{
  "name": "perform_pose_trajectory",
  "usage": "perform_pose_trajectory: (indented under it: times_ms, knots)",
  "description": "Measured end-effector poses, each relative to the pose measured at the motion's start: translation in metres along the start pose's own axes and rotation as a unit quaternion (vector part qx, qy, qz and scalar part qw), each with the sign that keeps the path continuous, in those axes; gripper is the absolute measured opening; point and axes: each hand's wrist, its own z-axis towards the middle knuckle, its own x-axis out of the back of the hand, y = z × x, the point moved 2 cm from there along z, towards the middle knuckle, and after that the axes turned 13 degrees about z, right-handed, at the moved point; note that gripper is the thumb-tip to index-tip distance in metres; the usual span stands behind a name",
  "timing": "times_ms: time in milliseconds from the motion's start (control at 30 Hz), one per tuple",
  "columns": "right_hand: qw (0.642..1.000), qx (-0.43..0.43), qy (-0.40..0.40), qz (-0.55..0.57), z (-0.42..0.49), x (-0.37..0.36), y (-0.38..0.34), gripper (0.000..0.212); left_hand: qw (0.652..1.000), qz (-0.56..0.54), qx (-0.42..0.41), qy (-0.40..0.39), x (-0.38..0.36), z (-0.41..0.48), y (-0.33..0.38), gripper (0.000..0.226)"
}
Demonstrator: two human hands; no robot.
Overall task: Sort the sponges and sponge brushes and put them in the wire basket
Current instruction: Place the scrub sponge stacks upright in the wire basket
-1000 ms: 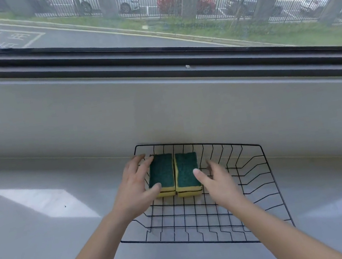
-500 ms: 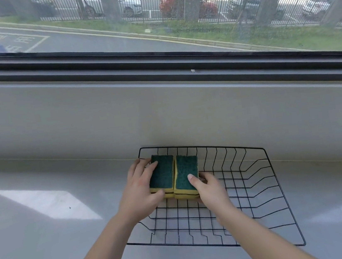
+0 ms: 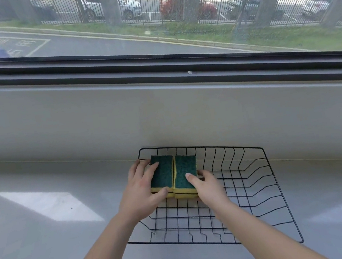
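A black wire basket (image 3: 260, 185) stands on the grey counter against the wall. In its far left corner sit two stacks of yellow sponges with green scouring tops, side by side: the left stack (image 3: 162, 175) and the right stack (image 3: 185, 174). My left hand (image 3: 140, 191) grips the left stack from its outer side, thumb at the near end and fingers on top. The right stack is held by my right hand (image 3: 207, 186), thumb on top and fingers along its right side. No sponge brushes are in view.
The grey counter (image 3: 48, 232) spreads wide to the left and right of the basket. A low grey wall and a dark window frame (image 3: 157, 66) rise right behind it. The basket's right half holds nothing.
My right hand has closed in from the right onto the right stack. Both hands now press the two stacks together at the basket's far left corner.
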Motion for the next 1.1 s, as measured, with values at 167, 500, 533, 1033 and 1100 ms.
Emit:
perform_pose_trajectory:
  times_ms: [167,500,533,1033,1100]
  knots:
    - [1.0,0.0,-0.012,0.004,-0.003,0.005,-0.003,0.066,1.0,-0.018,0.008,-0.009,0.003,0.0,0.002,0.076]
    - [0.996,0.062,-0.003,-0.068,-0.015,0.023,-0.009,0.049,0.998,0.067,0.009,-0.013,0.021,-0.005,0.018,0.067]
    - [0.995,0.067,-0.003,-0.075,-0.017,0.025,-0.009,0.048,0.997,0.082,0.003,-0.011,0.023,-0.006,0.021,0.065]
    - [0.961,0.129,-0.003,-0.245,-0.086,0.072,-0.01,0.057,0.985,0.164,-0.033,-0.031,0.049,-0.063,0.074,0.066]
    - [0.959,0.132,0.0,-0.251,-0.097,0.08,-0.008,0.056,0.985,0.165,-0.038,-0.03,0.051,-0.073,0.082,0.066]
